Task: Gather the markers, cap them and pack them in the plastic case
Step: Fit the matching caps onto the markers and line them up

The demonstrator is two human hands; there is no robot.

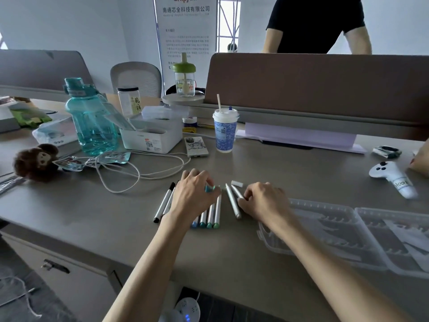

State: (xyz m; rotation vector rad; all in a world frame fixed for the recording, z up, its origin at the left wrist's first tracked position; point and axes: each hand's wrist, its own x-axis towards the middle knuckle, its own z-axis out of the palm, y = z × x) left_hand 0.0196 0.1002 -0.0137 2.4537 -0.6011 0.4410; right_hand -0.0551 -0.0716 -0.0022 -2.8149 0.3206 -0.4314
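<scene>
Several white markers (pixel 210 217) with blue and green ends lie side by side on the grey desk, partly under my left hand (pixel 193 194). My left hand rests over them, and its fingertips pinch a teal cap (pixel 209 188). Two black-tipped pens (pixel 163 203) lie just left of that hand. Right of centre, two uncapped white markers (pixel 232 203) lie on the desk; my right hand (pixel 264 203) pinches the lower end of the nearer one. A loose white cap (pixel 236 183) lies beyond them. The clear plastic case (pixel 348 231) lies open at the right.
A paper cup with a straw (pixel 224 131), a power bank (pixel 196 147), a white cable (pixel 139 170), a teal bottle (pixel 90 119) and a white box (pixel 151 138) crowd the back left. A white controller (pixel 392 177) lies at the far right. A person stands behind the divider (pixel 325 89).
</scene>
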